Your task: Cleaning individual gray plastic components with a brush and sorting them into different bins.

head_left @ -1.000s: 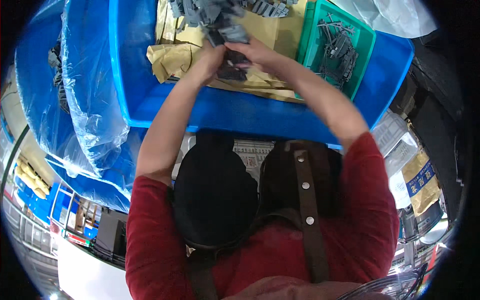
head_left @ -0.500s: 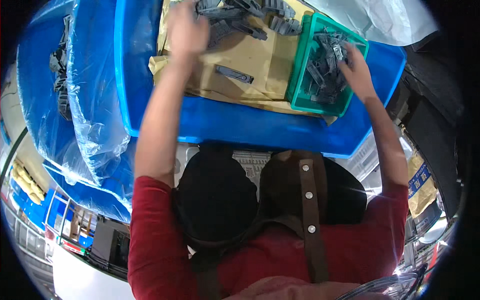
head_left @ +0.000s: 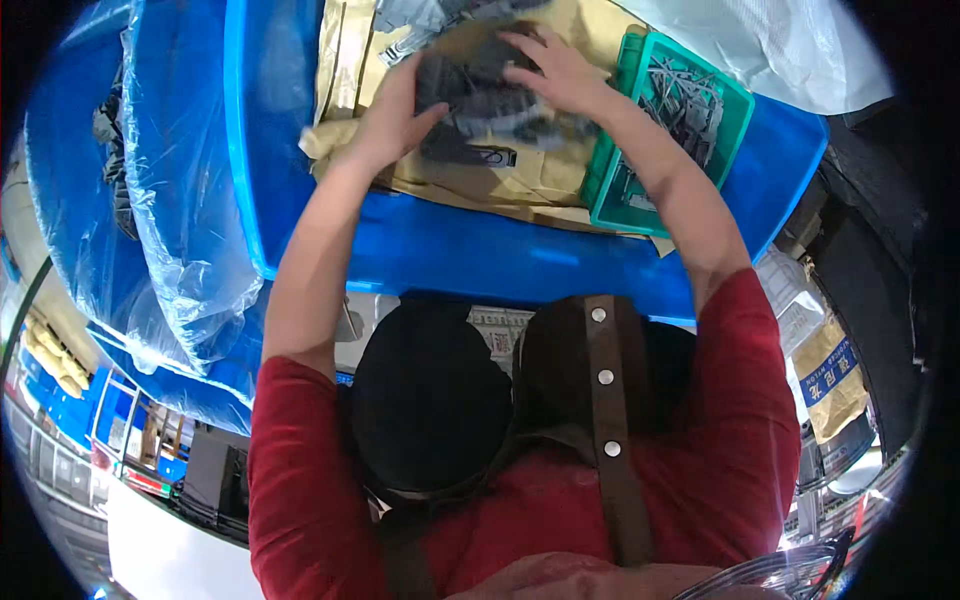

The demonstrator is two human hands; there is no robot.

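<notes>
Shirt [head_left: 480, 520], red, fills the near end, with a brown strap [head_left: 606, 400] carrying three metal studs. Two dark rounded shapes [head_left: 430, 400] sit ahead of it; can't tell what they are. Next out: near wall of a blue bin [head_left: 500, 255], then brown paper [head_left: 560, 185] lining its floor.

Small flat grey part [head_left: 492, 156] lies on the paper, just on the near side of a dark grey cluster of parts [head_left: 470, 90]. Cluster is motion-blurred, between the two hands, over the paper.

Left hand [head_left: 390, 122] is at the cluster's left side, thumb well away from the fingers. Right hand [head_left: 565, 75] is over its right side, fingers spread. Neither is pinched closed; can't tell from the blur whether either bears any weight.

Green tray [head_left: 617, 215] stands inside the bin to the right of the paper, with thin grey pieces [head_left: 690, 100] jumbled in it. Right forearm crosses its near left part.

More grey parts [head_left: 410, 14] at the far end of the paper. White sheeting [head_left: 770, 50] beyond the tray, far right.
</notes>
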